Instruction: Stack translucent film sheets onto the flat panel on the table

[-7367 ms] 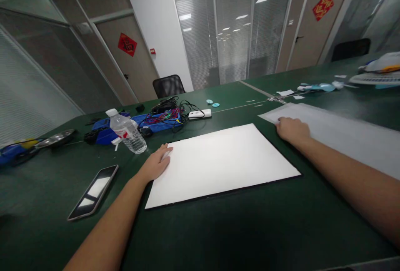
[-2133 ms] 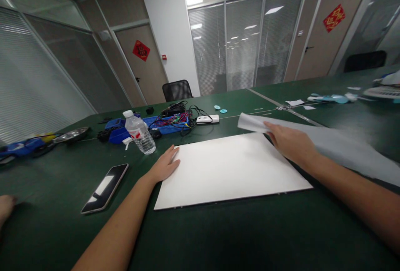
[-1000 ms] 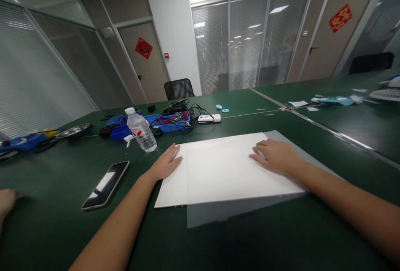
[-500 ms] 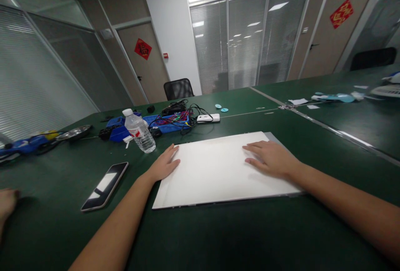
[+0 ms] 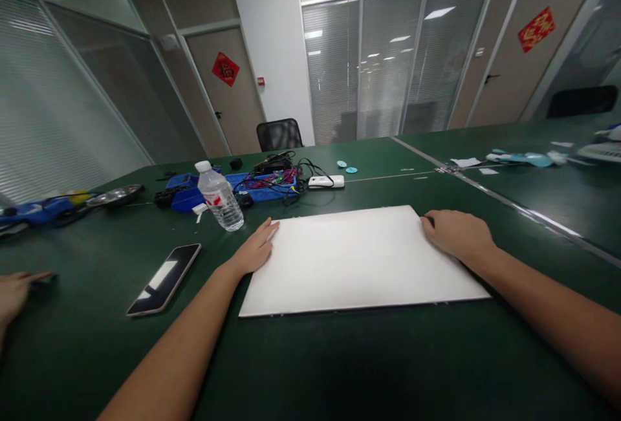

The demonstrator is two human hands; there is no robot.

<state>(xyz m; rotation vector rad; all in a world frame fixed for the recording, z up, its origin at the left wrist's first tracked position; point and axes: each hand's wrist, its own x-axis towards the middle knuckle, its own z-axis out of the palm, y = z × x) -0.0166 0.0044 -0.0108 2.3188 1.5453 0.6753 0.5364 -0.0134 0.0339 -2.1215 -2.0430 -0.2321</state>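
Note:
A large white flat panel (image 5: 354,259) lies on the green table (image 5: 339,369) in front of me, with a thin sheet laid flush over it. My left hand (image 5: 255,249) rests flat, fingers stretched, against the panel's far left corner. At the panel's far right corner, my right hand (image 5: 453,233) lies with fingers curled down over the edge. Neither hand lifts anything.
A phone (image 5: 163,279) lies to the left, and a water bottle (image 5: 220,196) stands beyond it. Blue trays with tangled cables (image 5: 264,183) and a white device (image 5: 326,181) sit further back. Another person's hand (image 5: 17,286) rests at the left edge. Small items (image 5: 519,158) lie at the far right.
My right hand dragged the thin sheet from the right, laid it over the panel and slid it into line, then moved off to the panel's far right corner. My left hand stayed put.

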